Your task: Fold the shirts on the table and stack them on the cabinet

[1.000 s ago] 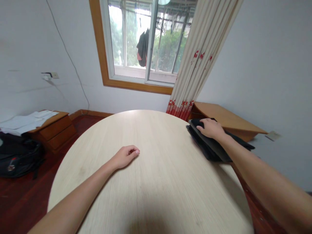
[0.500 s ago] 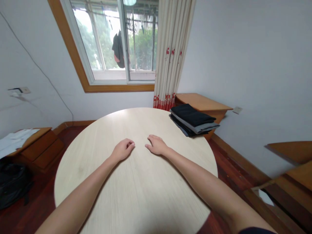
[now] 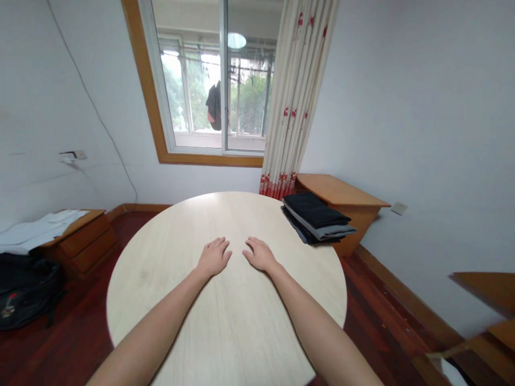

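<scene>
My left hand lies palm down on the pale round table, its fingers apart and nothing in it. A short gap to the right, my right hand rests on the same tabletop, also palm down with fingers spread and holding nothing. Beyond my right hand, at the table's far right edge, sits a stack of folded clothes. Black cloth tops the pile, with a grey layer and darker layers beneath.
A wooden cabinet stands behind the clothes, beside a cream curtain with red flowers. To the left are a low wooden drawer unit bearing white papers and a black backpack on the floor.
My left hand has gone from loosely curled to flat with its fingers spread. The right hand stays open on the table. The view has tilted up and turned slightly left.
</scene>
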